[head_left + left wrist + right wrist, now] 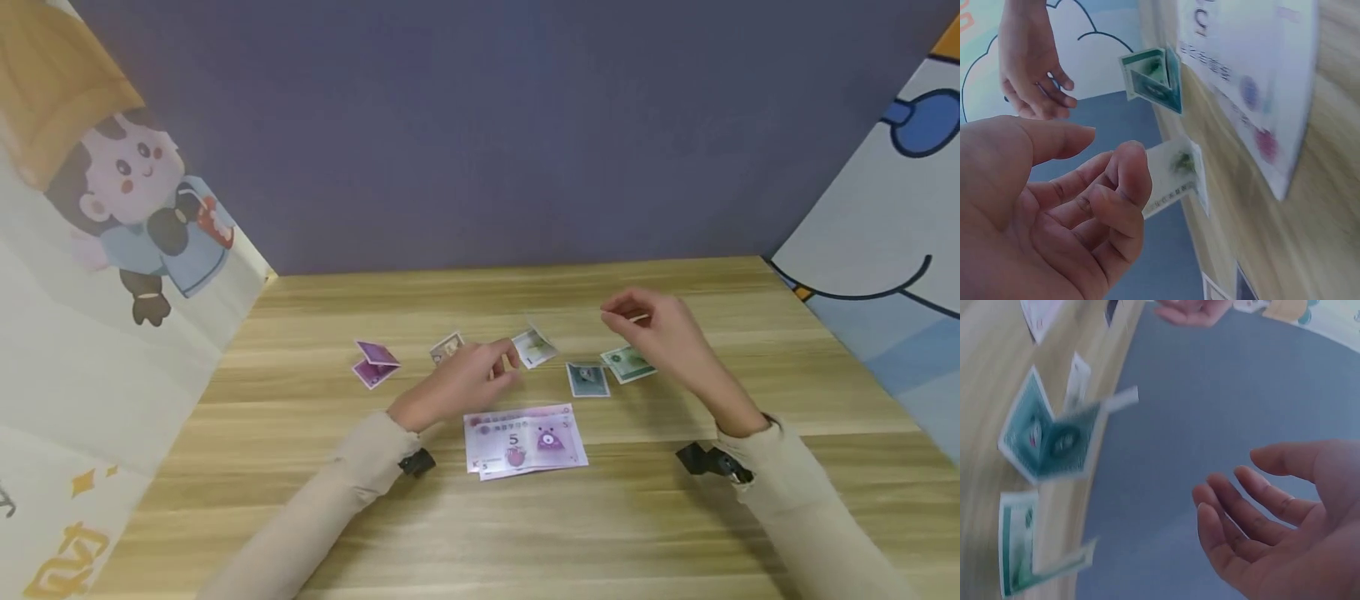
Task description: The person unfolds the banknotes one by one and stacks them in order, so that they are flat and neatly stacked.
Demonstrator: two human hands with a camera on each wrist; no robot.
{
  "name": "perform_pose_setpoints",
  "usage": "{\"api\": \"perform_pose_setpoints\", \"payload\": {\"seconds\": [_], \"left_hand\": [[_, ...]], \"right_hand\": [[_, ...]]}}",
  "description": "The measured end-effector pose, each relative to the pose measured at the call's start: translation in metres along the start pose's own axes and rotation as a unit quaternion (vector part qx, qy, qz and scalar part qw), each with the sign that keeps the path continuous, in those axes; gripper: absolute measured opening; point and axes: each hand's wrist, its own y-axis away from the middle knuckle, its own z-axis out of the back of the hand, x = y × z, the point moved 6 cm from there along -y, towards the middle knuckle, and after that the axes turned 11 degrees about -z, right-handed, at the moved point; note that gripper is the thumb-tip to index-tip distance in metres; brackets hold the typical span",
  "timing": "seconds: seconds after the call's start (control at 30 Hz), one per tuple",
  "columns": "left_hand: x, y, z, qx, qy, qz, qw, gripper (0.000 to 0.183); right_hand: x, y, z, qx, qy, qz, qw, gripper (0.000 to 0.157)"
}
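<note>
My left hand (pixel 472 379) hovers with loosely curled fingers and holds nothing. It partly covers a folded brown play banknote (pixel 447 346) in the head view. Just past its fingertips stands a creased pale green note (pixel 534 349). My right hand (pixel 658 333), also holding nothing, is raised above a folded green note (pixel 627 365); its fingers bend loosely in the right wrist view. Between the hands sits a teal note (pixel 588 381), its V-shaped fold plain in the right wrist view (pixel 1054 434). Nearer me, flat pinkish-purple notes (pixel 525 446) marked 5 overlap each other.
A folded purple note (pixel 377 364) stands at the left on the wood-grain table (pixel 300 467). Behind the table rises a dark blue-grey panel (pixel 465 142). Cartoon-printed walls flank it on the left (pixel 45 275) and right (pixel 862 208).
</note>
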Motion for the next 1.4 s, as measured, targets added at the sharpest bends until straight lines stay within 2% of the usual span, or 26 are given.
{"api": "perform_pose_setpoints", "payload": {"seconds": [0.17, 0.3, 0.47, 0.6, 0.67, 0.87, 1.17, 1.3, 1.4], "left_hand": [[-0.006, -0.013, -0.002, -0.001, 0.002, 0.001, 1.0000, 0.017], [-0.012, -0.024, -0.005, -0.003, 0.013, -0.009, 0.9999, 0.017], [-0.015, -0.035, -0.014, -0.007, 0.017, -0.013, 0.9997, 0.016], [-0.015, -0.036, -0.021, -0.002, 0.020, -0.010, 0.9997, 0.016], [-0.016, -0.035, -0.024, 0.004, 0.025, -0.011, 0.9996, 0.013], [-0.017, -0.036, -0.026, 0.000, 0.037, -0.018, 0.9991, 0.007], [-0.018, -0.039, -0.026, 0.001, 0.032, -0.015, 0.9994, 0.015], [-0.017, -0.038, -0.025, -0.008, 0.047, -0.010, 0.9988, 0.019], [-0.016, -0.038, -0.024, -0.023, 0.080, -0.007, 0.9965, 0.023]], "right_hand": [[-0.011, -0.004, 0.001, 0.001, 0.027, -0.011, 1.000, 0.027], [-0.026, -0.008, -0.002, 0.007, 0.086, -0.019, 0.996, 0.034], [-0.048, -0.012, -0.007, 0.049, 0.173, -0.066, 0.982, 0.044], [-0.060, -0.015, -0.013, 0.076, 0.203, -0.081, 0.973, 0.042], [-0.064, -0.016, -0.013, 0.066, 0.212, -0.077, 0.972, 0.035], [-0.067, -0.015, -0.004, -0.002, 0.249, -0.047, 0.967, 0.017], [-0.052, -0.011, 0.014, -0.043, 0.227, -0.034, 0.972, 0.017], [-0.043, -0.010, 0.018, -0.062, 0.223, -0.024, 0.972, 0.018], [-0.034, -0.007, 0.021, -0.077, 0.216, -0.011, 0.973, 0.019]]}}
